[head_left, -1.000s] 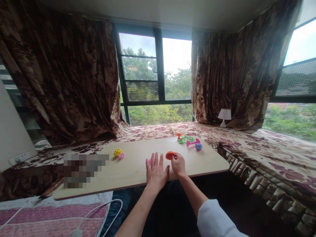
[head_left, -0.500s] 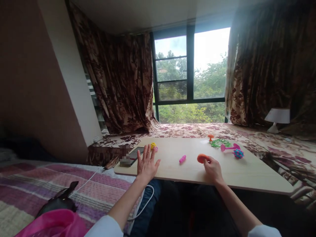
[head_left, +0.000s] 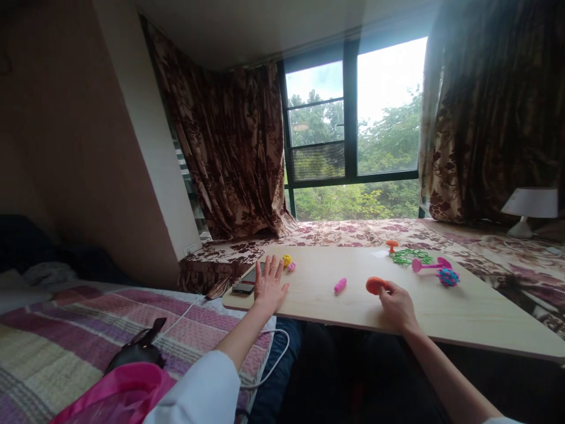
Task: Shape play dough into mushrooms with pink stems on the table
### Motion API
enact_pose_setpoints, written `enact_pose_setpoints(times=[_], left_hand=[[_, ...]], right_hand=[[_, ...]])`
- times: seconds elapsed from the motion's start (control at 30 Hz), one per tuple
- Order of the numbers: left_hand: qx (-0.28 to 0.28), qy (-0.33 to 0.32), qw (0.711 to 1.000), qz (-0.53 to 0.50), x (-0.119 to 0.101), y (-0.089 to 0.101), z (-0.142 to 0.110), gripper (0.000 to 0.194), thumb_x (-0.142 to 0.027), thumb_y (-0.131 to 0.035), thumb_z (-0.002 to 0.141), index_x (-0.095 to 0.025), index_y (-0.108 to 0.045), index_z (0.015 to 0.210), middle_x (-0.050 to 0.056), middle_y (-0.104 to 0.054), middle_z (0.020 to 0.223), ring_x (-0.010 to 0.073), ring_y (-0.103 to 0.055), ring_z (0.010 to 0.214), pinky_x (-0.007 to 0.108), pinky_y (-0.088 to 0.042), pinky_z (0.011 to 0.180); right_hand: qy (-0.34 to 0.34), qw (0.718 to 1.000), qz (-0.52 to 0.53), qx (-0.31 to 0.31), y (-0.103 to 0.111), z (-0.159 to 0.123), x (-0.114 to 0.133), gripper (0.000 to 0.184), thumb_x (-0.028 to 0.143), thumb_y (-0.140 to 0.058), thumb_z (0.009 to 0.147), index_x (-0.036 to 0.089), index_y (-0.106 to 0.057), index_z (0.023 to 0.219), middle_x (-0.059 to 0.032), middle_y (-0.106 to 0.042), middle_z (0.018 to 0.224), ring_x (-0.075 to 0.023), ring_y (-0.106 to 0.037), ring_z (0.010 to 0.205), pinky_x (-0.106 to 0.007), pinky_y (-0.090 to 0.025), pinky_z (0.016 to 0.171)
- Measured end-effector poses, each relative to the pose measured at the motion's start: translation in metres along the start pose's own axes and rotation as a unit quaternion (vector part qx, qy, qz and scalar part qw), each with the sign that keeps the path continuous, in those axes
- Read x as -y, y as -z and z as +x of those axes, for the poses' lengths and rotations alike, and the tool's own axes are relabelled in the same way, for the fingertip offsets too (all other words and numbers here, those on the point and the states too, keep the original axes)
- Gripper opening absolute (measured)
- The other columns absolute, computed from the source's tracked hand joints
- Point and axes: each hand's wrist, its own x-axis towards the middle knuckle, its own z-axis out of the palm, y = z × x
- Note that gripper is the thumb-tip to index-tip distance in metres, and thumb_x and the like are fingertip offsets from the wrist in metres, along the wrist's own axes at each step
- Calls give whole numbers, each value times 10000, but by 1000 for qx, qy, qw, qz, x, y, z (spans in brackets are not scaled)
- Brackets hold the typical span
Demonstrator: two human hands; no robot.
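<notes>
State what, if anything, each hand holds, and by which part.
The right hand holds an orange object by its right-hand end as pictured; the left hand, spread open, holds nothing visible.

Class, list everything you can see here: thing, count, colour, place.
table: 1, pale, centre
stick: 1, pink, mid-table
disc: 1, orange, right of stick, held
knobbly toy: 1, yellow, table's left part
small toy: 1, light pink, beside knobbly toy
cord: 1 heap, green, table's far right
peg: 1, orange, left of cord
dumbbell: 1, pink, before cord
spiky ball: 1, blue and pink, by dumbbell
flat device: 1, dark, table's left end
window: 1, dark-framed, behind table
curtains: 2, brown floral, flanking window
lamp: 1, white, far right
blanket: 1, purple striped, left
bag: 1, black, on blanket
left hand: 1, bare, spread, table's left part
right hand: 1, bare, gripping disc
</notes>
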Motion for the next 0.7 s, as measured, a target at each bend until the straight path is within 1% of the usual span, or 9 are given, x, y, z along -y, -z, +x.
enact_pose_setpoints(times=[0.1, 0.2, 0.27, 0.33, 0.37, 0.43, 0.5, 0.57, 0.7], left_hand=[[-20, -20, 999, -35, -14, 13, 5, 633, -340, -496, 775, -147, -317, 1351, 133, -208, 1461, 262, -63, 1356, 518, 64, 1056], [-42, -61, 993, -91, -52, 30, 13, 619, -364, -460, 809, -191, -267, 1372, 99, -223, 1464, 249, -88, 1355, 504, 34, 1067], [-52, -88, 985, -136, -86, 38, 14, 595, -376, -475, 803, -200, -319, 1349, 100, -375, 1394, 248, -160, 1340, 492, 14, 1074], [-56, -102, 977, -180, -122, 44, 11, 505, -386, -468, 807, -196, -436, 1273, 97, -591, 1176, 257, -284, 1290, 504, 4, 1073], [-57, -103, 972, -201, -137, 45, 8, 451, -386, -462, 810, -199, -493, 1219, 89, -645, 1068, 262, -357, 1242, 516, -1, 1070], [-58, -93, 965, -238, -162, 43, -1, 412, -389, -476, 800, -196, -540, 1158, 82, -673, 958, 264, -448, 1154, 528, -26, 1065], [-54, -70, 959, -268, -177, 37, -8, 393, -363, -488, 800, -187, -545, 1146, 65, -678, 871, 245, -511, 1069, 527, -59, 1062], [-44, -41, 955, -290, -184, 29, -11, 365, -321, -488, 812, -178, -541, 1143, 43, -672, 818, 221, -551, 994, 532, -100, 1053], [-16, -5, 947, -319, -189, 14, -9, 306, -312, -506, 833, -166, -547, 1098, 45, -646, 947, 213, -557, 998, 531, -260, 988]], right_hand=[[7, 1000, 9, 15, -1, 0, 0, 216, 320, -512, 828, 155, -646, 864, -13, -646, 707, -154, -592, 646, -295, -444, 630], [19, 999, 18, 38, -3, 1, 2, 228, 333, -509, 865, 131, -615, 870, 4, -622, 722, -121, -585, 634, -293, -469, 642], [27, 998, 26, 51, -5, 1, 4, 235, 340, -505, 873, 128, -606, 886, 0, -620, 752, -117, -588, 646, -292, -483, 643], [34, 997, 36, 61, -6, 1, 6, 233, 337, -503, 876, 128, -599, 918, -12, -625, 805, -122, -597, 681, -297, -494, 653], [37, 996, 41, 64, -7, 1, 7, 233, 334, -499, 879, 129, -596, 933, -18, -626, 829, -125, -599, 698, -301, -497, 660], [42, 995, 52, 73, -7, 1, 9, 232, 330, -489, 886, 133, -591, 953, -27, -626, 869, -130, -604, 726, -306, -503, 671], [49, 993, 64, 86, -6, -1, 11, 236, 329, -477, 893, 133, -590, 960, -32, -627, 890, -136, -608, 751, -312, -506, 685], [59, 990, 74, 104, -4, -2, 14, 247, 336, -470, 896, 130, -593, 954, -33, -632, 887, -139, -613, 763, -320, -506, 699], [76, 985, 71, 135, -3, -5, 18, 258, 347, -470, 894, 129, -604, 926, -26, -637, 865, -138, -615, 753, -322, -503, 707]])
